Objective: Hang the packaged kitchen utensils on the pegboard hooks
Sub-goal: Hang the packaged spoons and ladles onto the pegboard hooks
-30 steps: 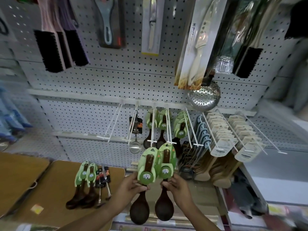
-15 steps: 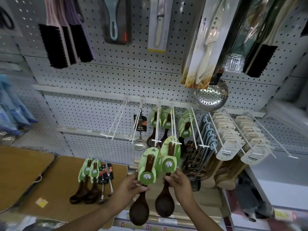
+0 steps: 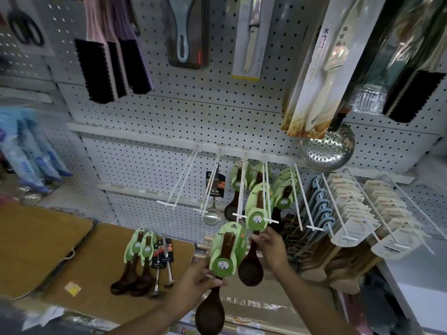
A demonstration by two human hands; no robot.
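Observation:
My left hand (image 3: 196, 282) grips a dark wooden spoon on a green card (image 3: 226, 247), held low and upright below the hooks. My right hand (image 3: 269, 245) holds a second green-carded wooden spoon (image 3: 257, 210) by its neck, with the card's top up at the front end of a white double-prong hook (image 3: 267, 189). More green-carded spoons (image 3: 285, 189) hang further back on the neighbouring hooks. Two carded wooden spoons (image 3: 139, 247) and small black-carded metal ladles (image 3: 162, 253) lie on a wooden board (image 3: 96, 262) at the lower left.
An empty white hook (image 3: 183, 182) juts out left of a hanging steel ladle (image 3: 212, 197). To the right hang blue utensils (image 3: 319, 204) and rows of beige-carded wooden spatulas (image 3: 355, 213). Brushes (image 3: 106, 56), boxed knives (image 3: 316, 68) and a steel skimmer (image 3: 326, 146) hang above.
My right hand has lifted its spoon up and right, away from the other one, until the card reaches the hook's tip. My left hand's spoon has stayed low.

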